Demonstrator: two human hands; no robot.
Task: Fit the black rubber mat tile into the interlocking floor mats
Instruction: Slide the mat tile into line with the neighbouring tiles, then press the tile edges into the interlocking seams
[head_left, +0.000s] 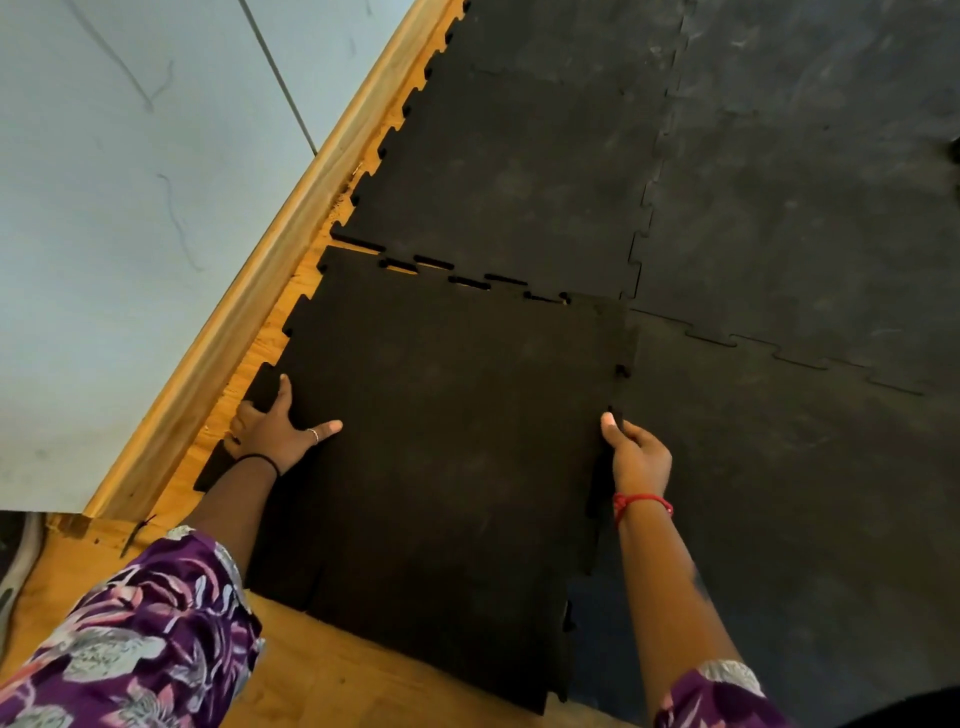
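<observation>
The left hand (275, 431) has its grip closed on the left edge of the square black rubber mat tile (441, 441), fingers curled under a projecting tab, thumb and one ringed finger spread flat on top. The right hand (636, 457) clasps the tile's right edge, thumb on the upper face, the other fingers tucked beneath. Both arms reach forward and down, nearly straight; a thin black band circles the left wrist, a red thread bracelet (641, 503) the right, and purple floral sleeves (145, 639) cover the upper arms.

The tile is matte and faintly mottled, with squared puzzle-like teeth along its sides. It lies at the open corner of the dark interlocking floor mats (779, 208), its far edge close against the neighbouring mat but with slots of the joint still showing as gaps, and its right edge overlapping the mat beside it. Those laid mats are greyer and scuffed, with toothed seams running between them. Glossy orange-brown wooden floor (322, 675) shows beneath, bordered by a wooden skirting board (249, 291) under a pale wall (130, 208).
</observation>
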